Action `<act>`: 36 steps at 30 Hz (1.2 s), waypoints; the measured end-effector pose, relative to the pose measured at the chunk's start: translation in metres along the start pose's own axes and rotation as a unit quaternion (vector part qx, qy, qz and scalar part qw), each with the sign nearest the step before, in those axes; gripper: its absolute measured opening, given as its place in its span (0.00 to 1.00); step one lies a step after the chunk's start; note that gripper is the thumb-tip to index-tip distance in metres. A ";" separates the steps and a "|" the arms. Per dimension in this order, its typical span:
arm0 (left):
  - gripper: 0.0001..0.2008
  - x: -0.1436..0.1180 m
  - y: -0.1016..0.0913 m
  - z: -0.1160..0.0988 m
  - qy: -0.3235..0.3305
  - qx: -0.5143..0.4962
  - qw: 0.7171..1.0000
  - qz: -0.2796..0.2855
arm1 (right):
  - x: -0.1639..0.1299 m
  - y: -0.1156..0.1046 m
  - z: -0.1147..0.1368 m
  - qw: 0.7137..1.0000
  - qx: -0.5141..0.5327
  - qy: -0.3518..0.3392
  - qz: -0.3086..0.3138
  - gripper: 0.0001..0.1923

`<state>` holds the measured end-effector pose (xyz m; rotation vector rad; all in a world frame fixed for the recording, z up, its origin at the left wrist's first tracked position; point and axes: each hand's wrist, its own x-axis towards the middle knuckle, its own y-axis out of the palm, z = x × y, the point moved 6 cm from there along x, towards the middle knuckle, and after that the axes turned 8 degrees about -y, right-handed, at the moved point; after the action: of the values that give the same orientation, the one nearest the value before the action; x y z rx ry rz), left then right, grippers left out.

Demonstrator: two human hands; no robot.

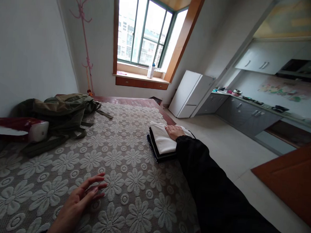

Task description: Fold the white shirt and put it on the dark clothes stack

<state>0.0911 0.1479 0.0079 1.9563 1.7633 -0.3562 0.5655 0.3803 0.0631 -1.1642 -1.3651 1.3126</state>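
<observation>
My right hand (pixel 174 132) lies flat on a folded white cloth (pixel 162 140), its fingers stretched out. That cloth tops a small stack of folded dark fabric (pixel 153 148) at the right edge of the table; the exact kind of garment cannot be made out. My left hand (pixel 83 196) is at the near side, over the lace tablecloth (pixel 135 180) with its flower pattern. Its fingers are apart and hold nothing. A black sleeve covers my right arm and hides part of the stack.
A green backpack (pixel 63 112) lies at the table's left side, with a red tissue pack (pixel 15 127) beside it against the wall. Beyond stand a pink coat rack (pixel 85 38) and a white fridge (pixel 187 94). A brown wooden panel (pixel 294 177) is at the right.
</observation>
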 end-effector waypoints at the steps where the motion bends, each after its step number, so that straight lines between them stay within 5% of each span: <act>1: 0.30 0.003 -0.002 0.003 0.001 -0.001 1.000 0.002 | 0.001 0.001 -0.001 1.000 0.001 -0.001 0.002 0.30; 12: 0.27 -0.010 0.008 -0.012 0.024 0.001 1.000 0.010 | -0.005 -0.006 0.012 1.000 -0.008 -0.005 0.023 0.28; 17: 0.26 -0.016 0.011 -0.016 0.041 0.004 0.999 0.015 | 0.006 -0.039 0.025 0.999 0.000 -0.011 0.036 0.27; 21: 0.26 -0.015 0.011 -0.013 0.045 0.007 0.999 0.026 | 0.031 -0.065 0.061 0.999 0.013 -0.030 0.005 0.29; 28: 0.24 -0.012 0.009 -0.011 0.051 0.014 0.998 0.038 | 0.030 -0.022 0.131 0.998 0.024 -0.049 0.020 0.28; 36: 0.25 -0.008 0.006 -0.007 0.044 0.032 0.998 0.042 | 0.018 -0.020 0.123 0.996 0.036 -0.081 0.006 0.21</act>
<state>0.0956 0.1445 0.0185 2.1146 1.7363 -0.3052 0.4401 0.3776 0.0777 -1.0372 -1.4145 1.4806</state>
